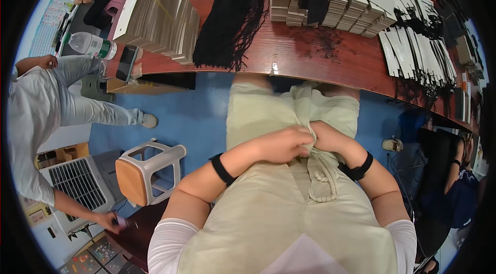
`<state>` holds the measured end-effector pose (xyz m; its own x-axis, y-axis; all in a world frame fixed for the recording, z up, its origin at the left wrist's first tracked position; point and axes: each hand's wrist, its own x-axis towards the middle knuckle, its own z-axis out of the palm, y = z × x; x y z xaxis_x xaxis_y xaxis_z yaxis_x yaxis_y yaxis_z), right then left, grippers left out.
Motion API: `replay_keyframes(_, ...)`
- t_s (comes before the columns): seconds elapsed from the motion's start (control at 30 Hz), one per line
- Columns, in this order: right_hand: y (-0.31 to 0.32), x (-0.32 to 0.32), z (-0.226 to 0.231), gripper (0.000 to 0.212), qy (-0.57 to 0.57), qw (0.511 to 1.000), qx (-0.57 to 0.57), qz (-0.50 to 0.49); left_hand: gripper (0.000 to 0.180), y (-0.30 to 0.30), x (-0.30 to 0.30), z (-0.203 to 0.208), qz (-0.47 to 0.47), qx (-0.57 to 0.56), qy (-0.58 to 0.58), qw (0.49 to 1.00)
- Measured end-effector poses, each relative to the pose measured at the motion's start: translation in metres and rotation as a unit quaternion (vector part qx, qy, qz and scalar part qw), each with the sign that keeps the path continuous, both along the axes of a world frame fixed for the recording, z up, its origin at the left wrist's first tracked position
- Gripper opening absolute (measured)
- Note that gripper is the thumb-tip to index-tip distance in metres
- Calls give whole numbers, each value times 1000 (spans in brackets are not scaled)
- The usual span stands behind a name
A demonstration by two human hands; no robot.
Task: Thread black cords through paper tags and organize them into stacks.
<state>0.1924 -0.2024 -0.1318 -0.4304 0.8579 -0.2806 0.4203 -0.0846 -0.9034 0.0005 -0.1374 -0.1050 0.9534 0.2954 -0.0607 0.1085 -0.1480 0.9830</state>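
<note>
On the near side of the table, the left hand curls narrowly at a pale cloth tie, which might slip loose if finger pressure slackens, while I cannot tell what the right hand grips.

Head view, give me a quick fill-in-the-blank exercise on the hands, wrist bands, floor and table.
1. Of the left hand and right hand, ____ are on the clothes.
2. The wrist bands are the colour ____.
3. The floor is the colour ____.
4. On the table, the black cords lie to the ____ of the yellow-strapped stack.
Missing words: both; black; blue; right.
</note>
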Motion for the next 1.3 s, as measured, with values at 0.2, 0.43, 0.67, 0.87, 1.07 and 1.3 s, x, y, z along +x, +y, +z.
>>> replay_keyframes(0.2,-19,45,-20,27,-308,929,159,-130,21,10,-6,-89,-132,72,188,971)
replay_keyframes(0.43,-66,54,-30,22,-428,868,149,-201,23,11,-6,-99,-225,48,333,914)
replay_keyframes(0.67,-62,42,-28,14,-322,927,157,-110,28,13,-4,-75,-229,116,290,922)
replay_keyframes(0.87,-67,41,-24,16,-251,952,149,-90,38,41,-59,-17,-74,176,227,955)
replay_keyframes(1.07,-67,48,-34,13,-261,952,120,-107,42,60,-127,-8,68,375,383,841)
replay_keyframes(1.3,-26,51,5,25,-260,913,307,-67,32,48,-157,-50,142,334,271,892)
